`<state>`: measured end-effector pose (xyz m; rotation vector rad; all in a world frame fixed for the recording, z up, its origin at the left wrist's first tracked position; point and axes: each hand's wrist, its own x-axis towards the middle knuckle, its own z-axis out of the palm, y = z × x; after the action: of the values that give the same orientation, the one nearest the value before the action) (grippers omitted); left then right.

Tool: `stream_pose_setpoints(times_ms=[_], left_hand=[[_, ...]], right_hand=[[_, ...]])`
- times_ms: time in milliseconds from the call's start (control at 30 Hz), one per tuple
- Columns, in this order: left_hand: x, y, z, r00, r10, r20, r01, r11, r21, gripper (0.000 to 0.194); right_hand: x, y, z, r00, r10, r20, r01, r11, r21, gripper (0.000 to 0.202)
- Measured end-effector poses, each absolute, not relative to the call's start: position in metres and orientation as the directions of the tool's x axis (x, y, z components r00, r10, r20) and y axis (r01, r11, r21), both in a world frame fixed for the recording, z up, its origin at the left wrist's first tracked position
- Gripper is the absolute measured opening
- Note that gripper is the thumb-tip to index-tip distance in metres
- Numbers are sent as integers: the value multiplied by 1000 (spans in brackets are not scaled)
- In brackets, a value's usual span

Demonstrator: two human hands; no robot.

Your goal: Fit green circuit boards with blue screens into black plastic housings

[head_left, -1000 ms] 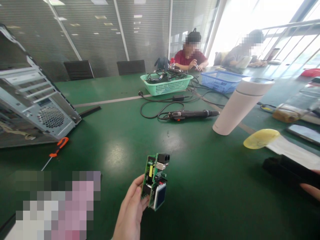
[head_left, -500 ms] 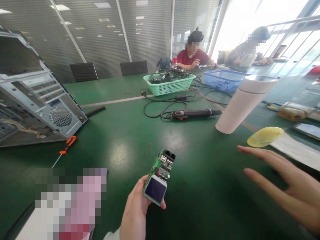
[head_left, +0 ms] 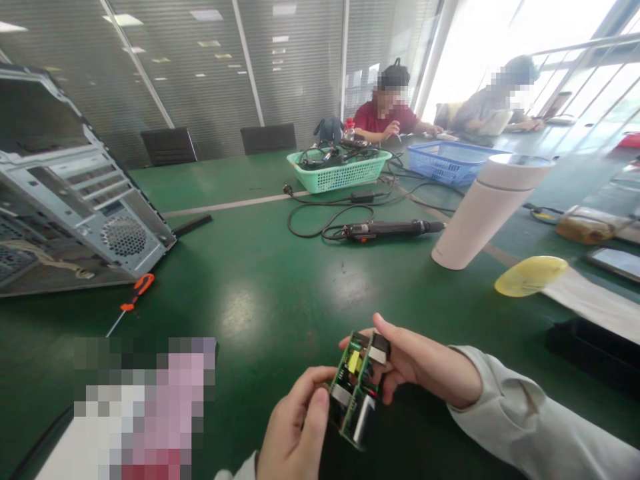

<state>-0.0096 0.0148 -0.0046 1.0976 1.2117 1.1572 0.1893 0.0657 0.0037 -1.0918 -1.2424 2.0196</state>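
Between my two hands, above the near part of the green table [head_left: 280,267], is a small circuit board assembly [head_left: 356,390]. Its side faces me, with stacked green boards, a yellow component and a silver cylinder visible between them. My left hand [head_left: 303,420] grips its lower left edge between thumb and fingers. At the upper right end, my right hand [head_left: 405,357] is closed around it, with the thumb pointing up along the far end. Part of the assembly is hidden by the fingers.
An open computer case [head_left: 100,200] and an orange screwdriver [head_left: 137,293] lie left. Ahead are a corded electric screwdriver [head_left: 387,230], a green basket [head_left: 340,177] of cables and a blue basket [head_left: 450,163]. A pale tumbler [head_left: 487,213] and yellow oval object [head_left: 531,276] stand right. Two people sit beyond.
My right hand has come in from the right and taken hold of the circuit board assembly. The assembly has turned, so its side shows instead of its small dark screen, and sits slightly lower and further right.
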Motion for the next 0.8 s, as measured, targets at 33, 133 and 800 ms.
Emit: stream_pose_setpoints(times_ms=[33,133,800], left_hand=[[-6,12,1,31,998,-63,-24,64,998,25],[-4,10,10,67,997,-38,51,34,998,27],[-11,10,-4,57,995,-85,-31,87,996,50]], right_hand=[[191,66,1,-552,742,-380,-11,-462,-887,92],[197,66,0,-560,726,-398,27,-464,-885,86],[187,43,18,-502,781,-371,211,-305,-929,57]])
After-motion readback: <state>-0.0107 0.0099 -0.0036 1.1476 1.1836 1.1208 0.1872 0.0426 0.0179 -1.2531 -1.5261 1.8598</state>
